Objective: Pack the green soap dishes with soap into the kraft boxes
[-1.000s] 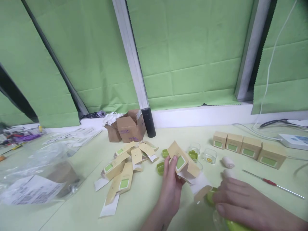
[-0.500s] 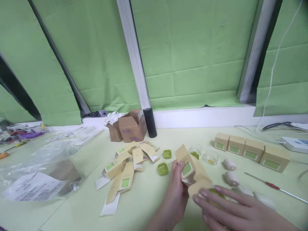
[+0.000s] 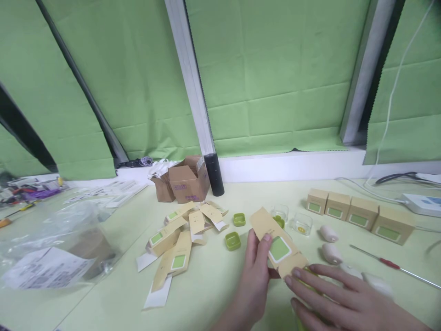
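My left hand [image 3: 255,271] is closed around the side of a beige carton [image 3: 279,249] with a green, white-edged label. The carton's flaps stick out at its upper and lower ends. Stretched out and slightly spread, the fingers of my right hand [image 3: 339,294] touch the lower flap; its thumb is hidden. Something green [image 3: 309,277] shows partly beneath those fingers. Left of the carton lie two small green square cups [image 3: 233,241]. Just behind it are a clear container [image 3: 302,225] with a yellow spot and another clear one with a green piece [image 3: 279,221].
Folded cartons [image 3: 179,257] lie piled to the left. Behind them stand a brown cardboard box [image 3: 188,186] and a black cylinder [image 3: 214,174]. Several closed small boxes [image 3: 361,214] line up at right, near white rounded pieces [image 3: 331,253] and a red-handled screwdriver [image 3: 390,263].
The carton has turned in my left hand, so its broad labelled face now shows flat toward me. My right fingers stay at its lower end, slightly farther right.
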### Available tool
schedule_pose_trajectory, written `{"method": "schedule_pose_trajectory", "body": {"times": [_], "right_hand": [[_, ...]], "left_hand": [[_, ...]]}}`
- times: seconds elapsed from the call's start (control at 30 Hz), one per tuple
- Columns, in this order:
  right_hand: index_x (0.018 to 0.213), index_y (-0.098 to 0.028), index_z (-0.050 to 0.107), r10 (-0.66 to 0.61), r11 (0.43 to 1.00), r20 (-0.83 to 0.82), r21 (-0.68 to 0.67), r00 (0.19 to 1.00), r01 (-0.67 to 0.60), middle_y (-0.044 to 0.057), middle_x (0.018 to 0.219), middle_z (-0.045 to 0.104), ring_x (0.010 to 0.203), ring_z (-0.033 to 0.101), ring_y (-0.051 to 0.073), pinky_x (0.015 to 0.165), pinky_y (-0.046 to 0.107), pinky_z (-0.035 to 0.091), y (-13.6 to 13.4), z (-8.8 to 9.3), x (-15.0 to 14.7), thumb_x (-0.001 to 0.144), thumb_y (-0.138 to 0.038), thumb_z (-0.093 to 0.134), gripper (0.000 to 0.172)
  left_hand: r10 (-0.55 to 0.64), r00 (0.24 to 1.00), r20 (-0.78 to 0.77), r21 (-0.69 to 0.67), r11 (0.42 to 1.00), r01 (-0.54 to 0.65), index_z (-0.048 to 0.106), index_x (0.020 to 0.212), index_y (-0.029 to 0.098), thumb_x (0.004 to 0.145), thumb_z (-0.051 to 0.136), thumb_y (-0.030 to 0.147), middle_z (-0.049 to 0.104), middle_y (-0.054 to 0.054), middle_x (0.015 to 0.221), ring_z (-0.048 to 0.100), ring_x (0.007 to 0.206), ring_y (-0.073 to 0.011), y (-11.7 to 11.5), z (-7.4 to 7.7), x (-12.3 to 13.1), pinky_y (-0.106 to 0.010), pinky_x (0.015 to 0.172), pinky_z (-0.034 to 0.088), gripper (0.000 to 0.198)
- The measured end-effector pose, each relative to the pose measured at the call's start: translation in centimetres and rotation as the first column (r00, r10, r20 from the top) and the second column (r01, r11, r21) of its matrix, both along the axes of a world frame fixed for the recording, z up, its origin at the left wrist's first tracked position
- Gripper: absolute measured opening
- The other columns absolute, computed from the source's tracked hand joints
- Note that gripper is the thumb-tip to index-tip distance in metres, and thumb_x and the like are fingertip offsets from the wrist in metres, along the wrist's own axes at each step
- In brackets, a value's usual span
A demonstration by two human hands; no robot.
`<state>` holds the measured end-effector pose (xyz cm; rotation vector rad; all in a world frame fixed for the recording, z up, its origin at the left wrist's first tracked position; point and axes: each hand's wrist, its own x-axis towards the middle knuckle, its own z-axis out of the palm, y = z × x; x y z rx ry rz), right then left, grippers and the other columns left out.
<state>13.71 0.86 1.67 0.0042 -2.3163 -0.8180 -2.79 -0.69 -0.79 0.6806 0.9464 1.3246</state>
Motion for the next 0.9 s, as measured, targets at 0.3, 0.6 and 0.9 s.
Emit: {"method": "schedule_pose_trajectory", "body": {"times": [0.3, 0.6, 0.9], "right_hand": [[0.087, -0.023, 0.069, -0.030, 0.997, 0.035, -0.063, 0.999, 0.032, -0.003, 0.087, 0.076, 0.073, 0.071, 0.011, 0.078, 0.016, 0.054, -0.4, 0.3, -0.3, 0.089, -0.016, 0.045, 0.025], [0.095, -0.017, 0.068, -0.027, 0.999, 0.125, -0.019, 0.992, 0.030, 0.005, 0.105, 0.070, 0.096, 0.067, 0.017, 0.089, 0.022, 0.050, 0.0, 0.4, 0.2, 0.091, -0.020, 0.048, 0.020], [0.117, -0.018, 0.060, 0.017, 0.955, -0.059, -0.294, 0.998, -0.034, 0.002, 0.114, 0.067, 0.106, 0.062, 0.013, 0.098, 0.022, 0.043, 0.3, -1.3, 0.0, 0.093, -0.027, 0.047, 0.029]], "left_hand": [[0.029, 0.999, -0.036, -0.022, 0.999, -0.029, 0.021, 0.138, 0.028, 0.081, 0.056, 0.045, 0.045, -0.005, 0.138, 0.051, 0.116, -0.0222, 0.2, -0.4, -0.2, -0.028, 0.081, 0.048, 0.069], [0.017, 0.998, 0.062, 0.023, 1.000, -0.018, 0.032, 0.134, 0.028, 0.078, 0.062, 0.038, 0.041, -0.003, 0.142, 0.041, 0.126, -0.0215, -0.1, -1.1, 0.0, -0.028, 0.097, 0.040, 0.065], [-0.060, 0.986, 0.158, 0.017, 0.998, 0.058, 0.025, 0.136, 0.024, 0.078, 0.059, 0.042, 0.052, -0.011, 0.129, 0.055, 0.111, -0.0246, 0.1, 0.4, 0.3, -0.034, 0.089, 0.044, 0.070]]}}
